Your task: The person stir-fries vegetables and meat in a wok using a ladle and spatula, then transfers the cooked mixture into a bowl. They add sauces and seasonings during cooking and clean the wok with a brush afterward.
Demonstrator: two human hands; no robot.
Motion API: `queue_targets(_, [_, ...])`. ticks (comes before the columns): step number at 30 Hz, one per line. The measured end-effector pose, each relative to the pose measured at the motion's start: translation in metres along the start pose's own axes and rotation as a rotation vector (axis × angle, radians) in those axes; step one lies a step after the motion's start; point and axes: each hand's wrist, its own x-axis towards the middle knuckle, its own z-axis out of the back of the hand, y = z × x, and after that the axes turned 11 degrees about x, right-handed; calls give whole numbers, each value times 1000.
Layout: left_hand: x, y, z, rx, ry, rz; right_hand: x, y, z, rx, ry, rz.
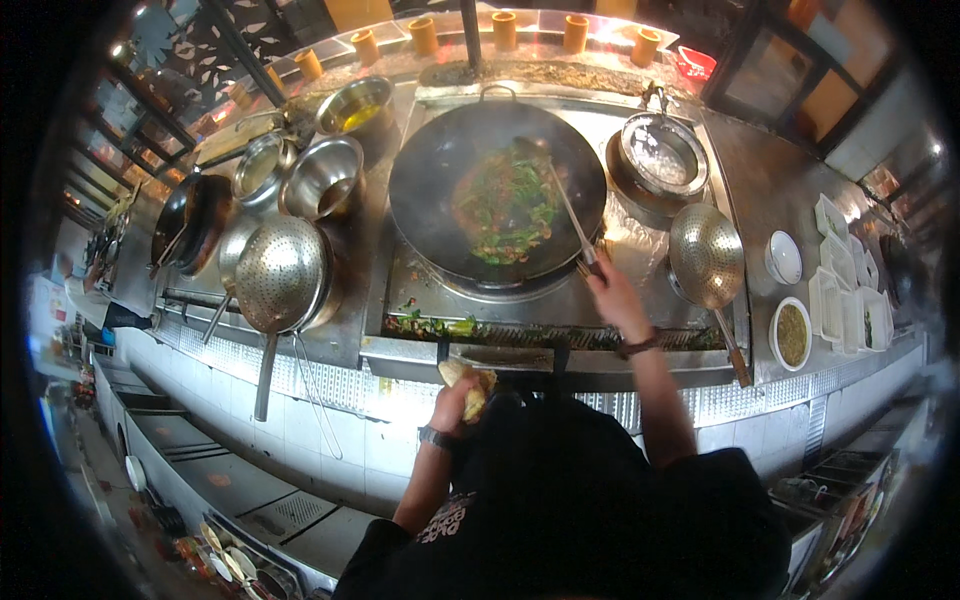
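Observation:
A large dark wok [427, 187] sits over the stove, with steam rising from it. Green vegetables with reddish bits [499, 202] lie spread across its bottom. My right hand [616, 294] is closed around the handle of a long cooking ladle [571, 210], whose bowl rests among the food at the wok's far right side. Below the stove's front edge, my left hand [451, 401] grips a crumpled, yellowish cloth [474, 390], apart from the wok.
Perforated strainers [281, 274] and steel bowls [322, 176] stand left of the wok. To the right are a water-filled pot [664, 154], another strainer [706, 255], a bowl of chopped food [790, 334] and white plastic baskets [829, 307]. A person [90, 296] is at the far left.

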Motion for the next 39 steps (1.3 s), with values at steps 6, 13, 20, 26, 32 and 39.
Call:
queue_targets(6, [-2,17,12,-140,29,11,-21,9,-24,-61,119,303])
queue_targets(13, [-8,33,30,-244,56,57,-32,7,48,26,439,-34])
queue_targets(20, [-14,23,26,-243,-42,-7,-37,19,-54,83,-2,-176])
queue_targets(26, [-12,34,13,-124,-91,12,-75,-14,-6,67,294,402])
queue_targets(32, [-12,25,9,3,52,27,-7,11,18,274,436,-171])
queue_targets(39, [-20,18,-6,52,-25,-4,0,26,-61,141,206,20])
